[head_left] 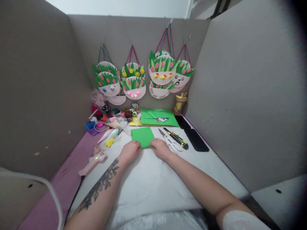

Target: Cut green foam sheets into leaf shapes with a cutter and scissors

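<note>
A square of green paper (142,135) lies on the white table covering in front of me. My left hand (133,149) is closed at its near left corner, fingers curled with the edge under them. At the near right corner my right hand (158,147) is closed on the same paper. Just right of it lie white-handled scissors (174,143) with grey blades, and beside them a yellow-and-black utility knife (179,140). The undersides of both hands, and the fingertips, are hidden.
Larger green sheets (168,112) lie behind the square. A pink glue gun (93,163) rests at left, near a heap of coloured craft pieces (110,127). Dark flat objects (196,140) lie at right. Paper-plate flower baskets (133,88) hang on the grey back panel (83,38).
</note>
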Demonstrator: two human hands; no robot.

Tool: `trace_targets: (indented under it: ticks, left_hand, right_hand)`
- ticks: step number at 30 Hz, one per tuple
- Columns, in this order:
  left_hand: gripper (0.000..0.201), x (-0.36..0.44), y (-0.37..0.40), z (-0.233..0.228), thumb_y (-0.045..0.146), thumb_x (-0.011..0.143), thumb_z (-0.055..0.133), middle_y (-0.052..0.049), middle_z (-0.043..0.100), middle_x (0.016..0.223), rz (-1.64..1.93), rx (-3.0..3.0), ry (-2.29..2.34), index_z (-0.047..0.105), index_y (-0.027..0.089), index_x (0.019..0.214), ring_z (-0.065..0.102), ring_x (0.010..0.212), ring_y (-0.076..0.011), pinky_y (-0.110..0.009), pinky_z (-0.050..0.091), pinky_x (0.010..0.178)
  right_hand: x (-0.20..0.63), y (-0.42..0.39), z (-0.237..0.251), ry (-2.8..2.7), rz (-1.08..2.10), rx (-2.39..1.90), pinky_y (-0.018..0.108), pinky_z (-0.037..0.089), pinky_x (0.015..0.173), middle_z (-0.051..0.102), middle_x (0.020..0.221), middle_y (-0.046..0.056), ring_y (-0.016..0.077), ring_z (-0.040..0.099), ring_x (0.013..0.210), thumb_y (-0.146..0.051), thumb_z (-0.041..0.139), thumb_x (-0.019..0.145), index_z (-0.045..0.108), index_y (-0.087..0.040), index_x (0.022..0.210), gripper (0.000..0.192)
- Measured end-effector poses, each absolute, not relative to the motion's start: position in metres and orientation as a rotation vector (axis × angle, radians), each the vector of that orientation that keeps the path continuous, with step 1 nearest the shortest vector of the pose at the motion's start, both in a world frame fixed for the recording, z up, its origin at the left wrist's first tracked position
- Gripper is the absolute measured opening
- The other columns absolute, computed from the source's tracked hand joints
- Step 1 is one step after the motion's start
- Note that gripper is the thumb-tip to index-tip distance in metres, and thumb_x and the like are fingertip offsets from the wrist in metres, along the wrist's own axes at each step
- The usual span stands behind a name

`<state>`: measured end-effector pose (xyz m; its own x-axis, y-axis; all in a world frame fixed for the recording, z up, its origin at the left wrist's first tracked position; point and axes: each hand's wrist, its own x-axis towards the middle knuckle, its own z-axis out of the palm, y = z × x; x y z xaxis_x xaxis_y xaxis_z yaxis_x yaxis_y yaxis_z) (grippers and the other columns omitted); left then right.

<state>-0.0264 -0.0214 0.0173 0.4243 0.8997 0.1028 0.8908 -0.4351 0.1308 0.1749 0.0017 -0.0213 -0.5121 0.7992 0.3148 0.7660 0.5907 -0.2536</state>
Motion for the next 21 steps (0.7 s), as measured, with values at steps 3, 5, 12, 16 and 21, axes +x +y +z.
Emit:
trace_targets:
  ticks: [3,5,12,16,21]
  left_hand:
    - [0.023,-0.028,-0.019,0.014,0.021,0.087,0.041,-0.007,0.064,0.085,0.268,2.570,1.636,0.063,0.018,0.082,0.059,0.083,-0.0181,-0.026,0.042,0.071]
    - [0.023,-0.029,-0.018,0.014,0.021,0.087,0.041,-0.007,0.065,0.084,0.279,2.556,1.617,0.063,0.018,0.081,0.059,0.082,-0.0179,-0.026,0.041,0.071]
    - [0.024,-0.033,-0.016,0.016,0.020,0.085,0.042,-0.005,0.065,0.079,0.267,2.519,1.612,0.064,0.019,0.078,0.059,0.077,-0.0169,-0.026,0.039,0.067]
    - [0.024,-0.038,-0.014,0.015,0.019,0.084,0.043,-0.006,0.066,0.081,0.252,2.494,1.695,0.065,0.019,0.076,0.059,0.080,-0.0179,-0.026,0.039,0.068]
    - [0.020,-0.036,-0.011,0.010,0.022,0.085,0.045,-0.006,0.066,0.084,0.334,2.480,1.683,0.065,0.018,0.080,0.059,0.083,-0.0177,-0.026,0.041,0.072]
  right_hand:
    - [0.174,0.002,-0.019,-2.406,0.099,-1.223,0.027,0.037,0.082,0.064,0.084,0.005,0.0180,0.052,0.087,-0.019,0.054,0.087,0.064,-0.018,0.082,0.011]
    - [0.173,0.002,-0.018,-2.398,0.134,-1.228,0.027,0.037,0.082,0.063,0.084,0.004,0.0178,0.052,0.086,-0.019,0.055,0.086,0.063,-0.018,0.084,0.009]
    - [0.170,0.010,-0.019,-2.400,0.316,-1.327,0.026,0.036,0.081,0.062,0.083,0.004,0.0160,0.052,0.085,-0.016,0.051,0.087,0.064,-0.017,0.082,0.015]
    - [0.164,0.012,-0.015,-2.404,0.340,-1.405,0.025,0.036,0.078,0.062,0.085,0.004,0.0160,0.052,0.087,-0.017,0.050,0.088,0.065,-0.017,0.085,0.015]
    - [0.160,0.012,-0.014,-2.423,0.302,-1.401,0.025,0.035,0.080,0.063,0.089,0.005,0.0162,0.052,0.089,-0.020,0.050,0.088,0.065,-0.018,0.087,0.015]
